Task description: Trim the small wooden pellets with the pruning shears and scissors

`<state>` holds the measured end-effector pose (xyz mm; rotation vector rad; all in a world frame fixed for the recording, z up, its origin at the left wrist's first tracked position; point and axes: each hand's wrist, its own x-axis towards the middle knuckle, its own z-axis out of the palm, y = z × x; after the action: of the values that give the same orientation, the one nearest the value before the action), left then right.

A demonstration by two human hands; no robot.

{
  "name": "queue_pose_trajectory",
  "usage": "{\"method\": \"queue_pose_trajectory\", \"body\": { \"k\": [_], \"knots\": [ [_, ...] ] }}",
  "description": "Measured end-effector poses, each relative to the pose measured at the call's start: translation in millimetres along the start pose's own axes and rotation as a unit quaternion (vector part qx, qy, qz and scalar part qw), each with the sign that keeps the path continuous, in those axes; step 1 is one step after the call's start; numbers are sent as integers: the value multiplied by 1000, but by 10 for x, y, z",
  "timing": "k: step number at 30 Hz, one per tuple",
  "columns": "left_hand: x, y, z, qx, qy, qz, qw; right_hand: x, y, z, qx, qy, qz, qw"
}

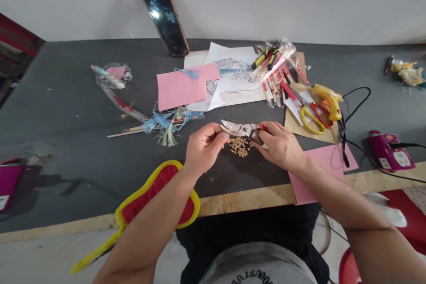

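Observation:
My right hand [280, 144] is wrapped round the red handles of a pair of pruning shears [244, 129], whose blades point left and stand apart. At the blades' tips, my left hand [205, 146] is closed in a pinch; whatever lies between its thumb and finger is too small or hidden to name. Below the shears, a small pile of short tan pieces [240, 147] lies on the dark grey table [76, 97]. Left of my left hand are blue and pale green tassels [166, 124] with thin wooden sticks [125, 132].
Pink paper [181, 88] and a dragon drawing [233, 75] lie ahead. Packs of sticks [274, 75], pliers [266, 57], scissors [314, 117] and a yellow glue gun [328, 97] with a cable are right. A red-and-yellow fan shape [149, 191] overhangs the front edge. A phone [164, 17] leans on the wall.

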<state>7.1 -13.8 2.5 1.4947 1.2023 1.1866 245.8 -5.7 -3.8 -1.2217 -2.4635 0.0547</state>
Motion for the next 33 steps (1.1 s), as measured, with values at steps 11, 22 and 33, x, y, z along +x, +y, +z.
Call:
{"method": "queue_pose_trajectory", "body": {
  "k": [11,22,33],
  "knots": [
    [-2,5,5,-43,-4,-19,999,31,-22,-4,-49,-38,15,998],
    [24,-89,-22,-162,-40,-65,984,34,-115,-15,-82,-49,26,995],
    [62,28,-9,-333,-111,-131,927,32,-51,-10,-38,-51,-14,998]
  ]
}}
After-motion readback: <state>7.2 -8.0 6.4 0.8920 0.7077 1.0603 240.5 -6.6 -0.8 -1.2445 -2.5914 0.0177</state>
